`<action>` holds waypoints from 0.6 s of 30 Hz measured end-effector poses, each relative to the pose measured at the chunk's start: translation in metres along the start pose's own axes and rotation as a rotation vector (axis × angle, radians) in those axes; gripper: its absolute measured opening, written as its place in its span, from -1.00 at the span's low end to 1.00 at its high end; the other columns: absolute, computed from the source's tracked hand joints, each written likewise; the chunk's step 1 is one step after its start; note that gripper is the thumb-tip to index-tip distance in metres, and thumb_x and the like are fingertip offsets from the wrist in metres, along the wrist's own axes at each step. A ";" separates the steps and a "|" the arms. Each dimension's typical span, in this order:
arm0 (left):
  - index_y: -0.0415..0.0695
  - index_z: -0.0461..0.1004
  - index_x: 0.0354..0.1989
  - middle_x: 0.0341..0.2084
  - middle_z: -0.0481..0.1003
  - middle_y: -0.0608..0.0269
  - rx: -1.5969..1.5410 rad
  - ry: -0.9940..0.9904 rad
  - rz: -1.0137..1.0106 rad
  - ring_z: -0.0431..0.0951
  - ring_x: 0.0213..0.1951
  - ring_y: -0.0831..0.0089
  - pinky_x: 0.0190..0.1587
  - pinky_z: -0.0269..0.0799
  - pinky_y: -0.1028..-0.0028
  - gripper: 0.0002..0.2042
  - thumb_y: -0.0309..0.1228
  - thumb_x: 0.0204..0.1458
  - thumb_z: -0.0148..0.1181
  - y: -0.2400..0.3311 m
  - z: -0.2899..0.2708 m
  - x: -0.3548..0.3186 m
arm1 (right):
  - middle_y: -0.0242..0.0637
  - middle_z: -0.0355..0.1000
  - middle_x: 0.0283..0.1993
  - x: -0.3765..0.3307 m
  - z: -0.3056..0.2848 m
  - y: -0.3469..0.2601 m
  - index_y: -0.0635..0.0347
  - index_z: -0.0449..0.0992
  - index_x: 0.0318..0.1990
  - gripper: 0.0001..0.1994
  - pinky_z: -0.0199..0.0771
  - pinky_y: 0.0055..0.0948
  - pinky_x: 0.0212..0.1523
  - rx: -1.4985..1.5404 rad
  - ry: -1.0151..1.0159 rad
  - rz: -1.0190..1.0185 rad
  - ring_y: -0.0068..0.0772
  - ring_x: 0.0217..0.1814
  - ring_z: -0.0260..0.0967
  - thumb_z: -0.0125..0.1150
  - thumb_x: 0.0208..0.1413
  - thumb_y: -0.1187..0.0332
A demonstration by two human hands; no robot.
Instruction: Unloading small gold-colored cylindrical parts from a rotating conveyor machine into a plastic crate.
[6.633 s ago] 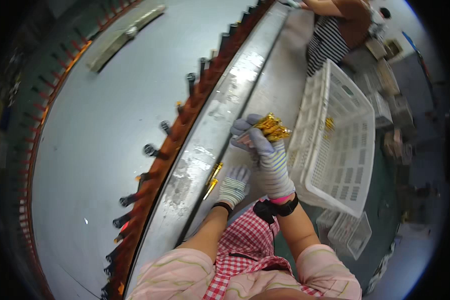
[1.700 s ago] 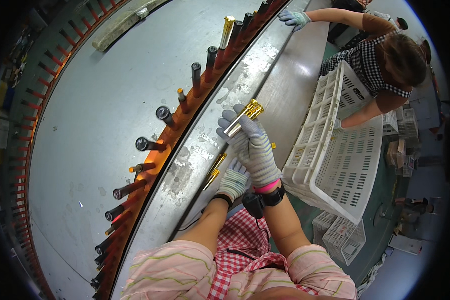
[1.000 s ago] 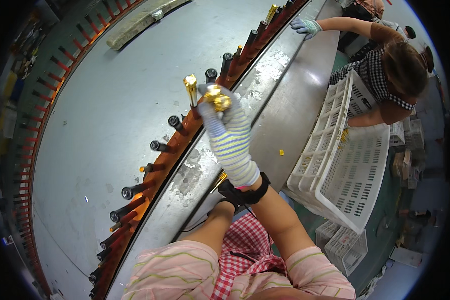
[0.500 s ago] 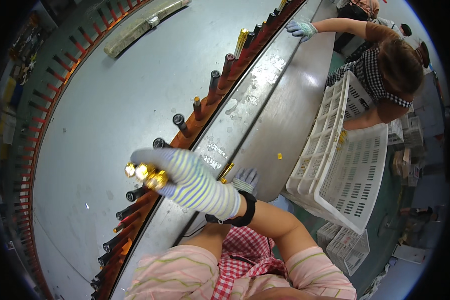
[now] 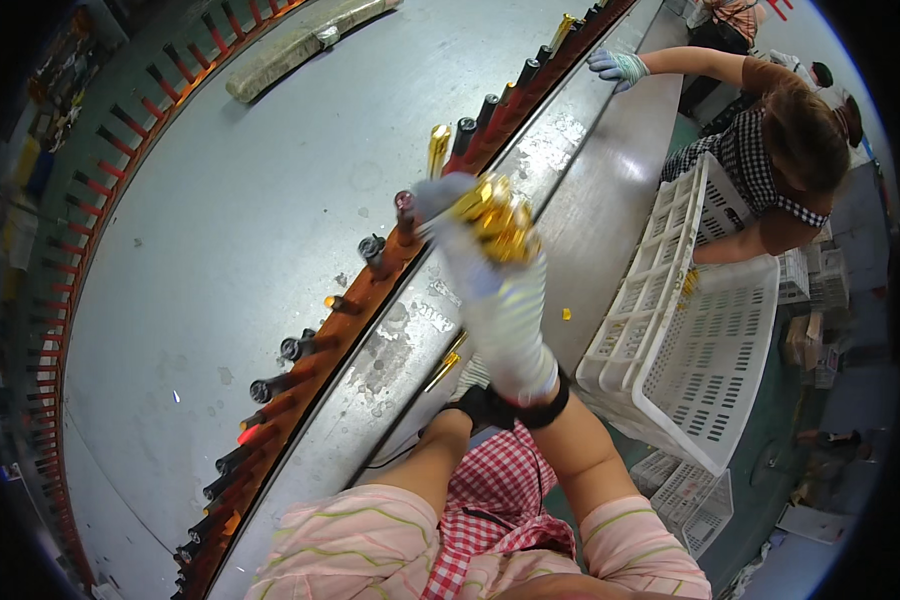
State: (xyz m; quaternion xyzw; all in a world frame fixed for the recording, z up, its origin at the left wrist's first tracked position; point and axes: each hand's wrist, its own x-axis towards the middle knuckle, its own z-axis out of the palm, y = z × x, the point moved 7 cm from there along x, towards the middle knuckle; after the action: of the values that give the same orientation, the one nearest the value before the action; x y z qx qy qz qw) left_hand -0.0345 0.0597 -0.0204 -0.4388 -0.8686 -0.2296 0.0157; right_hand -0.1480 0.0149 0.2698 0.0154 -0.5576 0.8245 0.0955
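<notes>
Head view: right hand (image 5: 490, 270) clamped on gold caps (image 5: 498, 215) over the pegs (image 5: 405, 205) near the turntable's edge (image 5: 365, 300), so one could slip loose.

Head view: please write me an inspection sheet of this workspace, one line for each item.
Surface: large grey round table; a ring of dark pegs on orange holders along its edge, beside a worn grey bench.
Job's things: a bunch of gold tubes in the right hand; one gold tube stands on a peg; two gold tubes lie on the bench.
Clutter: a small yellow bit on the bench; a wrapped bundle on the table.
Hands: right hand gloved, blurred, closed on the tubes; left hand mostly hidden behind the right arm.
Cables: nothing seen.
Surroundings: white slotted crate; co-worker's gloved hand on the bench.
</notes>
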 end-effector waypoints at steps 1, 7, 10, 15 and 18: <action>-0.23 0.25 0.12 0.11 0.27 -0.06 0.003 -0.003 0.002 0.22 0.18 0.03 0.27 -0.03 0.03 -0.42 -0.20 -0.11 0.06 0.000 0.000 -0.001 | -0.23 0.44 -0.04 0.013 -0.013 0.009 0.28 0.40 0.02 -0.68 0.41 -0.49 0.01 0.035 0.062 -0.060 -0.41 0.01 0.40 0.17 0.12 0.40; -0.24 0.25 0.12 0.10 0.27 -0.08 0.032 -0.033 0.050 0.23 0.17 0.02 0.27 -0.03 0.02 -0.42 -0.18 -0.09 0.04 0.008 0.003 0.006 | -0.43 0.42 -0.20 0.024 0.003 0.054 0.24 0.41 0.00 -0.69 0.38 -0.62 -0.21 -0.246 -0.094 -0.092 -0.67 -0.23 0.32 0.21 0.09 0.42; -0.24 0.25 0.12 0.10 0.27 -0.09 0.054 -0.042 0.065 0.24 0.17 0.01 0.27 -0.02 0.02 -0.42 -0.17 -0.08 0.02 0.009 0.002 0.006 | -0.35 0.45 -0.24 0.017 0.023 0.052 0.26 0.41 -0.01 -0.69 0.43 -0.56 -0.20 -0.373 -0.223 -0.226 -0.58 -0.23 0.36 0.21 0.07 0.43; -0.25 0.25 0.11 0.09 0.27 -0.10 0.231 0.175 0.130 0.25 0.15 -0.02 0.25 0.00 0.00 -0.43 -0.21 -0.09 0.05 0.004 0.000 -0.004 | -0.28 0.47 -0.25 -0.007 0.058 0.054 0.21 0.45 -0.06 -0.70 0.47 -0.49 -0.18 -0.172 -0.341 -0.144 -0.52 -0.22 0.42 0.25 0.00 0.49; -0.24 0.26 0.09 0.08 0.27 -0.10 -0.007 0.115 0.082 0.26 0.14 -0.02 0.24 0.02 0.00 -0.45 -0.27 -0.13 0.09 0.008 0.008 0.003 | -0.27 0.46 -0.21 -0.018 0.063 -0.034 0.17 0.43 -0.02 -0.63 0.52 -0.48 -0.16 -0.269 -0.327 -0.589 -0.46 -0.19 0.43 0.18 -0.05 0.56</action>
State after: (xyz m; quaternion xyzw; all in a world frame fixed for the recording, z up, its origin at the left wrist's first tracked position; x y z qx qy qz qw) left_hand -0.0284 0.0693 -0.0241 -0.4601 -0.8467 -0.2568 0.0732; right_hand -0.1295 -0.0331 0.3222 0.2946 -0.6406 0.6674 0.2398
